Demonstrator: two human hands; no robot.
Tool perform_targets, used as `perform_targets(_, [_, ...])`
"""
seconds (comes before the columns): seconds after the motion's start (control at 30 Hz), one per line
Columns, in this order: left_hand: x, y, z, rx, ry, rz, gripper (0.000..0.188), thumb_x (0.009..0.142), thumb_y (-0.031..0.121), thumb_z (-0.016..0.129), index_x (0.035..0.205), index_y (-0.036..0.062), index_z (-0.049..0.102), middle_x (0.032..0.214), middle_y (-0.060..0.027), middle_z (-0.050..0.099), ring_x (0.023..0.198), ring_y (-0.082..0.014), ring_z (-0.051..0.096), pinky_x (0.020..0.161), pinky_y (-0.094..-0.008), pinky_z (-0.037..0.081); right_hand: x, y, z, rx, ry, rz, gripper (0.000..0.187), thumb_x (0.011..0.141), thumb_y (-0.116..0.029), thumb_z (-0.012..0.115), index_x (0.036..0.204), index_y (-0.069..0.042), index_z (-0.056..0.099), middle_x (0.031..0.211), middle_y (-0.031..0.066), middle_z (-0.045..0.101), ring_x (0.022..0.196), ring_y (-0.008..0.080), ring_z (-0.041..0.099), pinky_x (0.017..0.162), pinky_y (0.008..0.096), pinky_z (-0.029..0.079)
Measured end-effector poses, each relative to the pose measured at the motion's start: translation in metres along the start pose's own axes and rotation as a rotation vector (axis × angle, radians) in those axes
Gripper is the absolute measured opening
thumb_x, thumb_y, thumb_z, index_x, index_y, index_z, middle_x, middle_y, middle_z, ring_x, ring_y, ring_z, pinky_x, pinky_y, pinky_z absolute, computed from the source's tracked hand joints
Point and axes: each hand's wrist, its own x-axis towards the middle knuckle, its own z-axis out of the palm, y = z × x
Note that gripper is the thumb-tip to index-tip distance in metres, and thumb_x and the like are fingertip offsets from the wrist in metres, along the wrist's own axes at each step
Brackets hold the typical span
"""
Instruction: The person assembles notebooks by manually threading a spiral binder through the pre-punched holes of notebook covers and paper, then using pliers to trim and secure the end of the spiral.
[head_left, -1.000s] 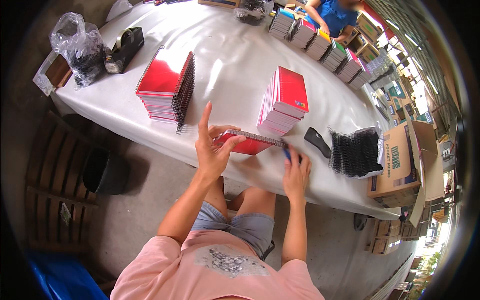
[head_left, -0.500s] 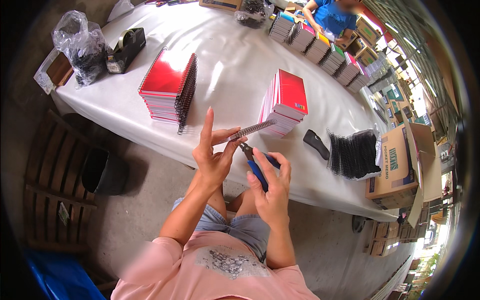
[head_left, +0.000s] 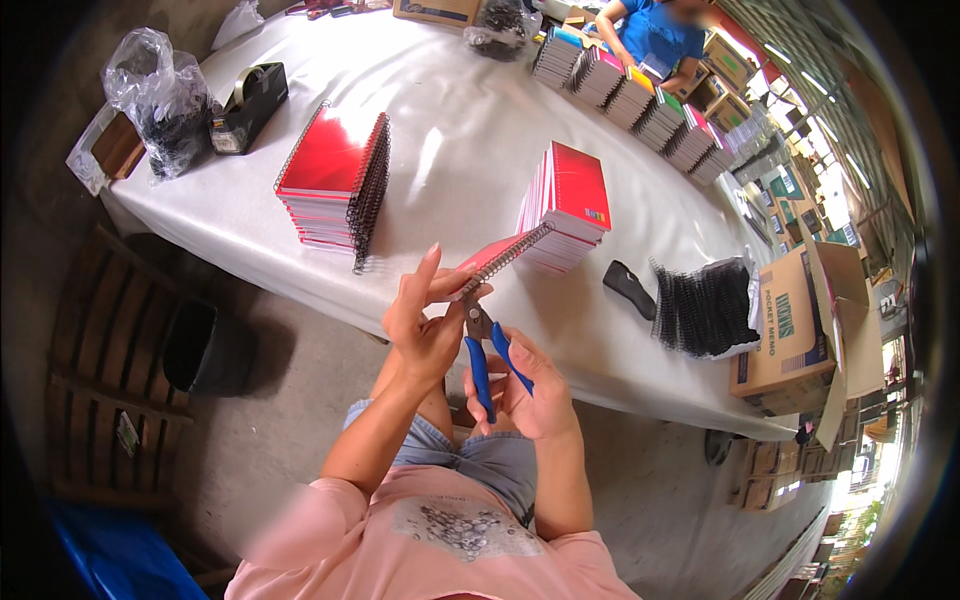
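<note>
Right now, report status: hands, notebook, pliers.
Left hand holds red spiral-bound notebook by its coil end. Right hand grips blue-handled pliers, tip at the coil. Nothing between them.

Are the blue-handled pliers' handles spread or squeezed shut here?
Spread: the pliers in the right hand show two blue handles diverging downward.

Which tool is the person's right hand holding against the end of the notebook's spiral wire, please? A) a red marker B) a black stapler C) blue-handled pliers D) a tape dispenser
C: the right hand grips blue-handled pliers, whose tip meets the end of the spiral wire on the red notebook that the left hand holds up.
</note>
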Motion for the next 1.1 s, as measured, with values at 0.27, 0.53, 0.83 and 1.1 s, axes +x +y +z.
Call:
perform_targets(0.27, [0.015,0.004,0.002,-0.264,0.235,-0.277,0.079,0.068,-0.011,0.074,0.133,0.0019,0.030,0.082,-0.0116,0.065,0.080,-0.0160,0.064,0.073,-0.0267,0.053,-0.017,0.005,-0.028,-1.067,0.427,-0.475,0.045,0.092,-0.028,0.051,0.131,-0.006,0.046,0.114,0.0142,0.048,0.104,0.0256,0.048,0.090,0.0343,0.039])
perform_targets(0.53, [0.022,0.015,-0.004,-0.473,0.246,-0.566,0.027,0.085,0.004,0.064,0.110,-0.0022,0.056,0.095,-0.0070,0.062,0.083,-0.0105,0.059,0.069,-0.0220,0.049,-0.046,0.006,-0.127,-1.779,1.027,0.077,0.047,0.091,-0.037,0.050,0.133,-0.016,0.046,0.127,0.0153,0.041,0.122,0.0338,0.036,0.104,0.0464,0.021])
perform_targets(0.83, [0.044,0.048,-0.030,-0.486,0.205,-0.363,0.033,0.086,-0.004,0.057,0.117,0.0011,0.050,0.108,-0.0098,0.058,0.104,-0.0197,0.056,0.090,-0.0302,0.043,0.031,-0.016,-0.021,-0.425,0.316,-0.791,0.045,0.084,-0.003,0.063,0.125,0.001,0.046,0.101,0.0055,0.059,0.087,0.0092,0.055,0.076,0.0224,0.043])
perform_targets(1.1, [0.101,0.043,-0.095,-0.080,0.369,-0.233,0.029,0.083,-0.006,0.059,0.110,-0.0006,0.051,0.100,-0.0095,0.059,0.091,-0.0138,0.060,0.076,-0.0238,0.049,0.153,-0.094,0.068,-0.839,0.359,-0.942,0.025,0.076,-0.010,0.074,0.099,-0.003,0.066,0.083,0.0036,0.064,0.070,0.0083,0.058,0.063,0.0214,0.046])
